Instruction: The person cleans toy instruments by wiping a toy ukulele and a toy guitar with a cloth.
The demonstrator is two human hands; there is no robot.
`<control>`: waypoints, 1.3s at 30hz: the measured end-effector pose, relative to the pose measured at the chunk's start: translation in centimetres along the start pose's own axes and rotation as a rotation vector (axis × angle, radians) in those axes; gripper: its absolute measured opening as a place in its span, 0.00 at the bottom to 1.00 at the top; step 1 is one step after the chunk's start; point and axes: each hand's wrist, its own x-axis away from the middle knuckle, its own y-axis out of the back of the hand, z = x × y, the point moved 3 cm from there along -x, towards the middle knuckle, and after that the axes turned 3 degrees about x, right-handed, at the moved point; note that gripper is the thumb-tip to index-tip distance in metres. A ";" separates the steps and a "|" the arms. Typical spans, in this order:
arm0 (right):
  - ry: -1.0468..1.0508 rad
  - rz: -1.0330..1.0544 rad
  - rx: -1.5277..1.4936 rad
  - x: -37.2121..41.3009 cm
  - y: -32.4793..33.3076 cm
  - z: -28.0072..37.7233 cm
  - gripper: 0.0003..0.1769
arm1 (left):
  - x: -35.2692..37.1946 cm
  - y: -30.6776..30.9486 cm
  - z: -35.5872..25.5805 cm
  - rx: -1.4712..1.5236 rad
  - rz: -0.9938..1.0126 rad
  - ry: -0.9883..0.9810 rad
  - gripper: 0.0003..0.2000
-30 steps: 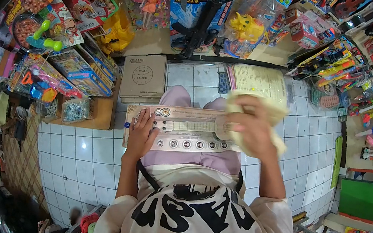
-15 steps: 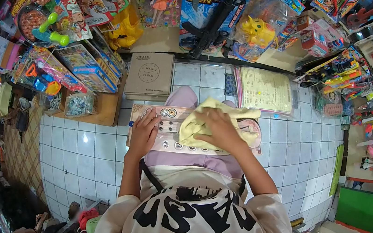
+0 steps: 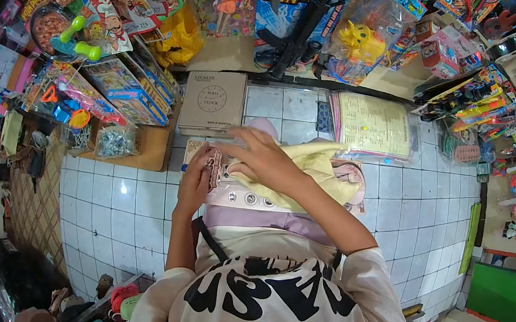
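A pale board or pack (image 3: 217, 196) with round metallic pieces lies across the lap, over the purple trousers. My left hand (image 3: 196, 172) is at the board's left end, upright on its edge, its fingers partly hidden. A crumpled yellow cloth (image 3: 318, 172) covers much of the board's middle and right. Over the cloth's left part is my right hand (image 3: 264, 162), with its fingers apart and reaching left towards my left hand. Whether its underside holds a fold of the cloth is hidden.
Beyond the knees lie a brown wall clock box (image 3: 212, 106) and a stack of yellow printed sheets (image 3: 376, 128) in plastic. Packaged toys hang or stand around, including a black toy gun (image 3: 297, 36). A wooden board (image 3: 155, 151) is at the left.
My right hand has moved left over the board, and the cloth has shifted and bunched with it. My left hand has turned more onto its edge. The view has shifted slightly.
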 end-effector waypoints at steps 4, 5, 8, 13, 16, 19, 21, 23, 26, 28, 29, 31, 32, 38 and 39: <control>-0.261 0.024 0.005 1.7 -1.1 -1.5 0.27 | 0.2 0.9 1.0 -0.070 -0.050 0.003 0.16; -0.368 0.298 -0.049 2.4 -1.9 -2.0 0.29 | 0.4 0.7 1.5 -0.097 -0.002 0.018 0.16; -0.086 0.313 0.197 5.5 -6.5 -1.5 0.32 | 0.6 -0.1 0.3 -0.304 0.054 0.012 0.17; -0.033 0.413 0.298 6.3 -5.5 -1.1 0.30 | 0.6 -1.9 0.7 -0.416 0.111 0.091 0.20; -0.028 0.503 0.274 7.6 -2.8 -1.8 0.32 | 0.5 -2.0 0.6 -0.430 0.117 0.107 0.20; -0.026 0.444 0.363 9.9 0.3 -2.6 0.34 | 0.3 -1.8 0.5 -0.418 0.126 0.141 0.20; -0.125 0.474 0.358 11.3 2.1 -3.4 0.31 | 0.2 -1.7 0.3 -0.413 0.116 0.118 0.20; -0.290 0.554 0.337 12.0 3.9 -3.9 0.26 | 0.2 -1.6 0.2 -0.406 0.104 0.092 0.19; -0.638 0.537 0.019 9.4 7.8 -1.5 0.25 | 0.0 -1.7 0.1 -0.363 0.074 0.032 0.18; -0.468 0.324 -0.097 8.4 7.6 -0.4 0.24 | 0.0 -1.7 0.0 -0.307 0.047 -0.013 0.17; -0.347 0.247 -0.110 7.6 6.7 0.2 0.25 | 0.1 -1.8 -0.1 -0.291 0.047 -0.015 0.17; -0.136 0.152 -0.062 5.9 3.8 0.7 0.27 | -0.1 -1.9 -0.5 -0.260 0.044 -0.025 0.16; -0.044 0.138 -0.001 5.2 1.6 0.6 0.29 | -0.1 -1.9 -0.5 -0.270 0.041 -0.027 0.16; -0.158 0.343 0.193 5.3 -5.5 -0.5 0.38 | 0.5 -1.6 0.4 -0.221 0.021 0.012 0.15; -0.250 0.355 0.118 5.3 -5.2 -0.9 0.37 | 0.5 -1.7 0.2 -0.214 0.020 0.016 0.15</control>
